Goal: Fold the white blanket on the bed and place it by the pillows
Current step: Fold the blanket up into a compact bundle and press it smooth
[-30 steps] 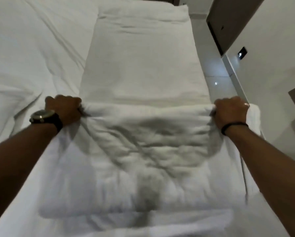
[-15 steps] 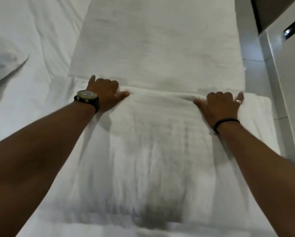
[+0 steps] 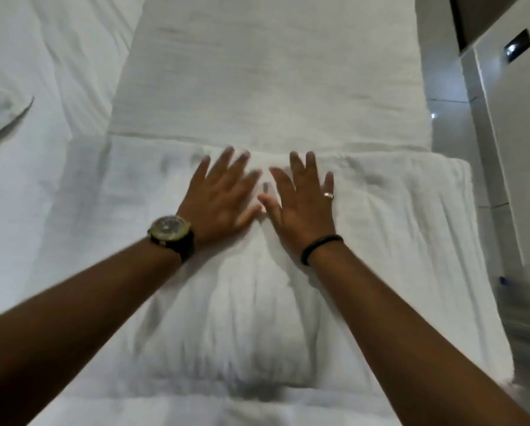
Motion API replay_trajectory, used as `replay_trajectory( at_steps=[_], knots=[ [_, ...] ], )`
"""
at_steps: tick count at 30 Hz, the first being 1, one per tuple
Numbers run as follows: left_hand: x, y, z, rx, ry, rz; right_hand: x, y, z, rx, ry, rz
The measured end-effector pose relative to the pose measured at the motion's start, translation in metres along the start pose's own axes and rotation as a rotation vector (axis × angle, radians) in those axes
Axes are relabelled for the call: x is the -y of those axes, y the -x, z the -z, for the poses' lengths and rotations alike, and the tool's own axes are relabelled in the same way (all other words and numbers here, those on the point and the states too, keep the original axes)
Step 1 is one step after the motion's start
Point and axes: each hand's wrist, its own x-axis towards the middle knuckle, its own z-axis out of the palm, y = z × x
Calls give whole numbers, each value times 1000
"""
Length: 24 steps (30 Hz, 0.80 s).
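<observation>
Both palms flat on the folded white blanket (image 3: pixel 380 241), fingers spread wide, gripping nothing. My left hand (image 3: pixel 220 198) and right hand (image 3: pixel 303 204) nearly touch at centre. Fold edge runs at 12 o'clock just past my fingertips; blanket lies on the bed (image 3: pixel 42 195).

Bare arms; L wrist watch (image 3: pixel 170 231) w/ dark strap, R wrist black band (image 3: pixel 320 248), ring (image 3: pixel 328 195).
</observation>
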Motion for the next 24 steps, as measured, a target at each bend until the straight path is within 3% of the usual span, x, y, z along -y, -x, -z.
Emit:
replay_trajectory(
  at_steps=[2, 6, 8, 10, 13, 15, 19, 21, 24],
  knots=[
    [11, 31, -6, 176, -21, 75, -41, 21, -2, 186, 141, -115],
    [104, 82, -1, 249, -107, 434, -159, 73, 23, 197, 324, -315],
    [112, 95, 10, 268, -92, 500, -152, 83, 29, 204, 342, -422],
    [82, 103, 12, 260, -31, 545, -97, 92, 23, 169, 244, -474],
    [25, 129, 7, 323, 76, 314, -16, 144, 5, 146, 143, -194],
    [12, 169, 2, 337, 41, 195, -9, 211, -7, 176, 206, -58],
    [34, 228, 0, 320, 59, 406, -65, 320, 0, 268, 350, -155],
    [28, 236, 5, 329, 81, 372, -73, 336, 9, 297, 380, -165],
    [3, 271, 9, 328, 48, 191, -61, 324, 9, 143, 430, -243]
  ],
)
